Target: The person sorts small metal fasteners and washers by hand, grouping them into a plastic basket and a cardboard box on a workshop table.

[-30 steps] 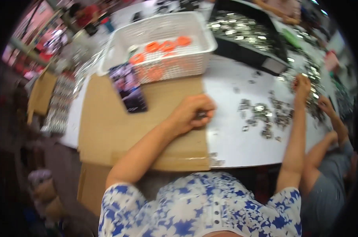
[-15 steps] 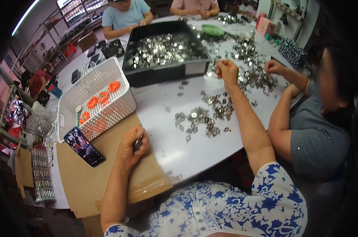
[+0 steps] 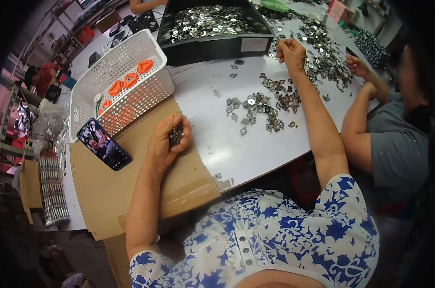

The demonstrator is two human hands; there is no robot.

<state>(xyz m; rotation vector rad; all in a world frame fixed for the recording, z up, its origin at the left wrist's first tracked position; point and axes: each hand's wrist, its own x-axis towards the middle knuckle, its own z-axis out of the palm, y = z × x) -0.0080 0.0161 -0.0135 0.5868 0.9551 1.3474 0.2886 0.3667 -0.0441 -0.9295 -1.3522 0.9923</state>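
Note:
My left hand (image 3: 172, 137) is closed around a small bunch of dark metal pieces (image 3: 176, 134), held over the brown cardboard sheet (image 3: 145, 192). My right hand (image 3: 292, 56) is stretched out to the front right corner of a black bin (image 3: 212, 52). Its thumb and fingers are pinched together, and what lies between them is too small to make out. Below that hand, loose flat metal washer-like pieces (image 3: 258, 105) are scattered on the white table (image 3: 217, 153). A larger heap of the same pieces (image 3: 325, 60) spreads beyond my right wrist.
Shiny pieces fill the black bin. A white perforated basket (image 3: 126, 81) with orange triangular items (image 3: 130, 80) stands left of it. A phone (image 3: 104, 144) leans in front of the basket. At the right, a co-worker's hand (image 3: 356, 66) is raised near the heap.
The whole view has tipped downward, so the table things sit higher in it. Both my hands keep nearly the same places, the left closed on its pieces, the right pinched beside the bin.

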